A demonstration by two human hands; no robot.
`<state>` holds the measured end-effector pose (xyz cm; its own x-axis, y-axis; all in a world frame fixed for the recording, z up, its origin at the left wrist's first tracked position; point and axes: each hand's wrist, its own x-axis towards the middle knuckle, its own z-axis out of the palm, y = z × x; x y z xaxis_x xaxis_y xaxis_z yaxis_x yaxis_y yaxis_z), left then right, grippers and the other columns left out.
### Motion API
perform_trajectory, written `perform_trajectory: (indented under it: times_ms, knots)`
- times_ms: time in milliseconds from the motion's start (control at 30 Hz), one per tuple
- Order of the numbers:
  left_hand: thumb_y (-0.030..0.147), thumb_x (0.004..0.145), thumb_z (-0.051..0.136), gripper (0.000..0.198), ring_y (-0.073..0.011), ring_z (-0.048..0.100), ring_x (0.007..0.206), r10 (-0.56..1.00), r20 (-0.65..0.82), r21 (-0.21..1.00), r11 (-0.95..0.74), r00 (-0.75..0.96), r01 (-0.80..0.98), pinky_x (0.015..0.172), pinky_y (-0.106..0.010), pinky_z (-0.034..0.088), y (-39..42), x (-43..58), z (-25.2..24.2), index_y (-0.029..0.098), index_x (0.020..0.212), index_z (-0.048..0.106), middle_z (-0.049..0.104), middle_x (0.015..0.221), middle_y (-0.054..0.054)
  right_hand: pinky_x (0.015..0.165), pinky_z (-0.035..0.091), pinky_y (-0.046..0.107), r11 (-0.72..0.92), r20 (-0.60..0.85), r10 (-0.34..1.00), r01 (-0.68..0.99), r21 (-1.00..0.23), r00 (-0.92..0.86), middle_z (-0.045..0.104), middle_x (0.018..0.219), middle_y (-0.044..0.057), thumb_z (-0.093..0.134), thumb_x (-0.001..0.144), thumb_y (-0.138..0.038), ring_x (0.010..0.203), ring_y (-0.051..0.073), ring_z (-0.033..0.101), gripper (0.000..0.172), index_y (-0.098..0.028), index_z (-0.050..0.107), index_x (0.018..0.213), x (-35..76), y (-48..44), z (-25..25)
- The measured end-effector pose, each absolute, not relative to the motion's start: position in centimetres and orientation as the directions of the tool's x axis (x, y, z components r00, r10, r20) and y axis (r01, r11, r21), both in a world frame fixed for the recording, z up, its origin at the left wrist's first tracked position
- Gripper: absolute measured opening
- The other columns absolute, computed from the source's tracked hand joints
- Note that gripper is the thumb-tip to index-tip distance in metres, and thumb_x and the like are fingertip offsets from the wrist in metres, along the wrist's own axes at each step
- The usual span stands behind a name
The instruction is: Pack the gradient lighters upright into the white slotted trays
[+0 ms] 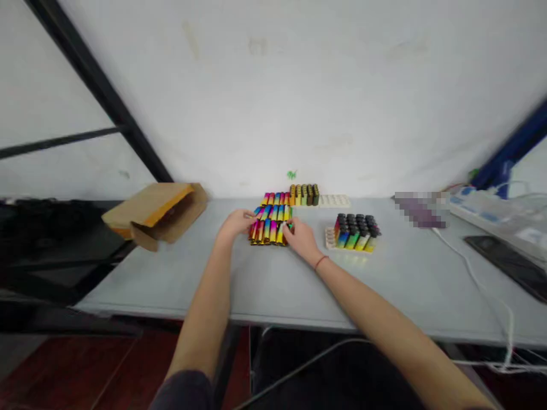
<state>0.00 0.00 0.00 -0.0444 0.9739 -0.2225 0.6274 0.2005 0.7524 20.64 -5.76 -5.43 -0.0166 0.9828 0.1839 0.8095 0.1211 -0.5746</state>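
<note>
The left hand (pixel 233 225) and right hand (pixel 302 239), fingers half curled, touch opposite sides of a block of glossy rainbow lighters (pixel 269 230) near the back edge of the grey desk (pixel 179 279).

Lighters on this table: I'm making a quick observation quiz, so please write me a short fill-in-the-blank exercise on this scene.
1. The left hand and the right hand are both at the rows of ____ in the middle of the table.
2. The thin band on the right wrist is ____.
3. The cardboard box sits to the ____ of the hands.
4. The ones standing in the tray have ____ tops.

Missing words: lighters; red; left; black.
</note>
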Motion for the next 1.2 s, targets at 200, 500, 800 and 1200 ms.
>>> perform_trajectory:
  times_ms: [200, 500, 800, 1200]
  knots:
    - [0.022, 0.080, 0.075, 0.020, -0.0155, 0.070, 0.066, 0.948, -0.316, 0.764, 0.276, -0.035, 0.583, 0.063, -0.024, 0.057, -0.4, -0.4, 0.2, 0.018, 0.098, 0.067, 0.069, 0.072, 0.001, 0.073, 0.040, 0.029, 0.128, 0.196, 0.980, 0.817, -0.562, -0.019, 0.079, 0.097, 0.009, 0.050, 0.106, -0.032, 0.090, 0.024, 0.071, 0.029, -0.015, 0.067, 0.122, 20.6, -5.7, -5.4]
    - [0.026, 0.084, 0.077, 0.017, -0.0116, 0.063, 0.058, 0.958, -0.287, 0.756, 0.232, -0.008, 0.612, 0.059, -0.021, 0.055, -0.3, 0.8, 0.1, 0.018, 0.096, 0.066, 0.064, 0.066, 0.004, 0.074, 0.040, 0.029, 0.119, 0.195, 0.981, 0.783, -0.611, 0.002, 0.078, 0.093, 0.007, 0.054, 0.104, -0.032, 0.088, 0.024, 0.070, 0.023, -0.018, 0.068, 0.117, 20.7, -5.7, -5.4]
    - [0.036, 0.086, 0.077, 0.025, -0.0117, 0.065, 0.060, 0.951, -0.308, 0.758, 0.254, -0.014, 0.601, 0.059, -0.022, 0.056, -0.3, 0.2, 0.3, 0.018, 0.100, 0.068, 0.074, 0.083, -0.003, 0.071, 0.039, 0.029, 0.112, 0.195, 0.981, 0.772, -0.626, 0.016, 0.077, 0.087, 0.006, 0.053, 0.104, -0.029, 0.084, 0.023, 0.069, 0.022, -0.017, 0.067, 0.116, 20.7, -5.8, -5.3]
    - [0.032, 0.091, 0.061, 0.022, -0.0201, 0.070, 0.074, 0.995, 0.093, 0.629, -0.036, -0.029, 0.777, 0.073, -0.028, 0.056, -0.1, -0.3, 0.6, 0.017, 0.099, 0.074, 0.076, 0.082, -0.006, 0.070, 0.044, 0.029, 0.587, 0.696, 0.694, 0.705, -0.398, -0.185, 0.070, 0.076, 0.004, 0.055, 0.098, -0.020, 0.072, 0.019, 0.063, 0.015, -0.021, 0.067, 0.089, 21.2, -10.6, 0.0]
